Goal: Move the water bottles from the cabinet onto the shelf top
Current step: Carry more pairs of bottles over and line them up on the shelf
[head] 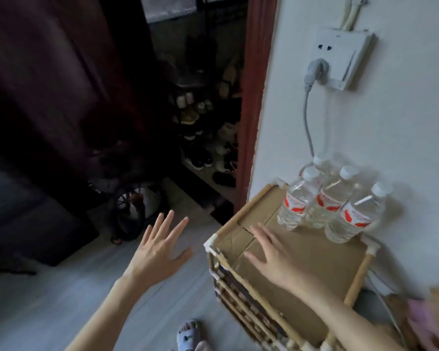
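Head view. Four bottles [322, 198] stood upright in a tight cluster at the far, wall-side corner of the shelf top [314, 252], which was lined with flattened cardboard; one stood behind the other three and showed little more than its cap. My left hand [160, 247] hung over the floor beside the shelf, fingers spread and straight, holding nothing. My right hand [271, 252] lay flat above the cardboard, fingers also straight and empty, near the bottles but apart from them; I could not tell whether the palm touched the surface. No cabinet interior could be made out in the dark area to the left, so I could not say whether bottles remained there. I judged the step in hand to be a return for another bottle: done well, it would mean gripping each at mid-body and setting it beside the cluster without knocking the standing ones, well away from the cable [307, 117] on the wall.
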